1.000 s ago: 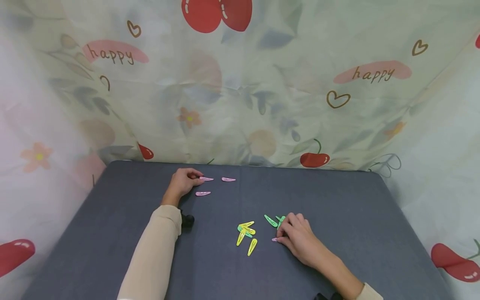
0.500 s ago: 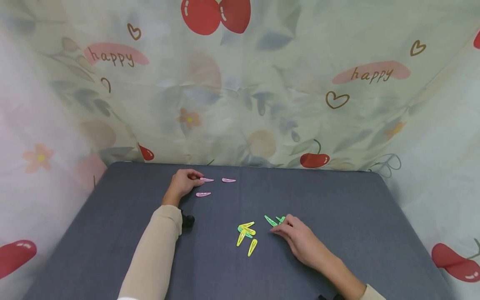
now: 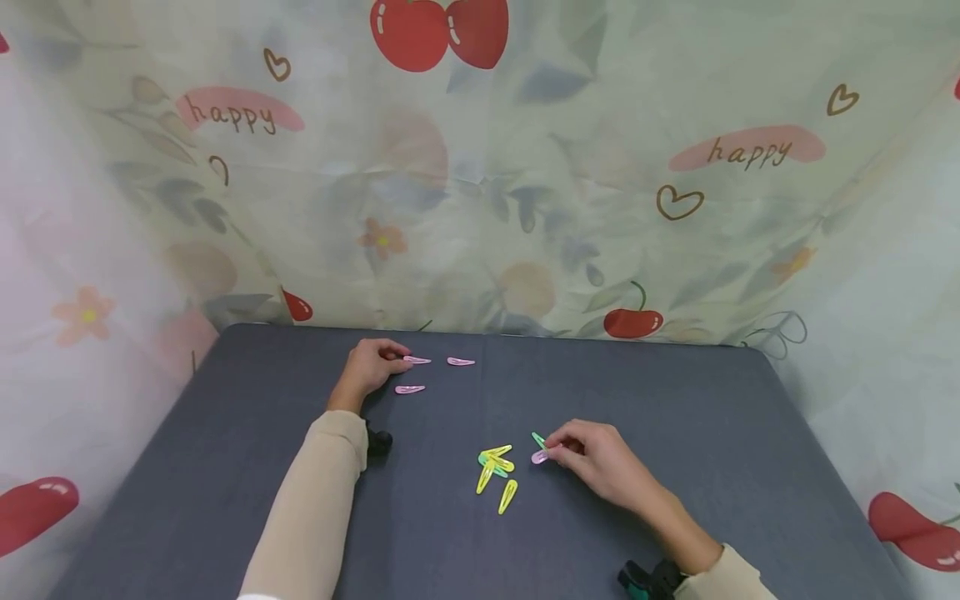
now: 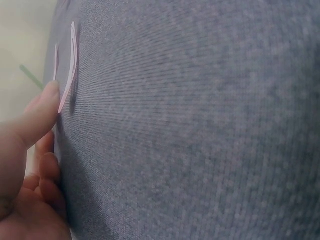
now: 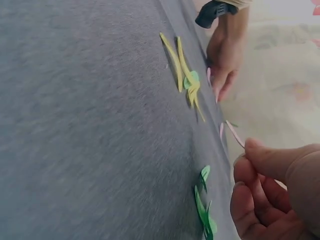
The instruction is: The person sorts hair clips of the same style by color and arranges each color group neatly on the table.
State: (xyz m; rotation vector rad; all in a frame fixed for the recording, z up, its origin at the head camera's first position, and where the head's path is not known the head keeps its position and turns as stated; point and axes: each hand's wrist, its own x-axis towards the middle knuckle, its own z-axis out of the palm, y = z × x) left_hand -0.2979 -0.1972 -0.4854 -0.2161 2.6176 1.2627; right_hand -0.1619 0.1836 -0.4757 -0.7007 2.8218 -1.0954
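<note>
My left hand [image 3: 369, 367] rests at the back of the table, its thumb and forefinger pinching the end of a pink hair clip [image 3: 417, 360]. A second pink clip [image 3: 461, 362] lies to the right of it, and another pink clip [image 3: 409, 389] lies just in front. Over the table right of the middle, my right hand [image 3: 596, 454] holds a pink hair clip [image 5: 235, 134] between thumb and forefinger, its free end pointing away from the fingertips. Green clips [image 5: 204, 210] lie beneath that hand, mostly hidden from the head view.
Yellow clips [image 3: 486, 477] lie in a loose pile with a green clip [image 3: 501, 471] partly under them, left of my right hand. One yellow clip [image 3: 507, 497] lies apart in front. The dark grey table [image 3: 420, 533] ends at a printed curtain [image 3: 480, 250].
My right hand has lifted the pink clip off the table near the green clips and turned it so its rounded end shows at the left. The left hand stays put.
</note>
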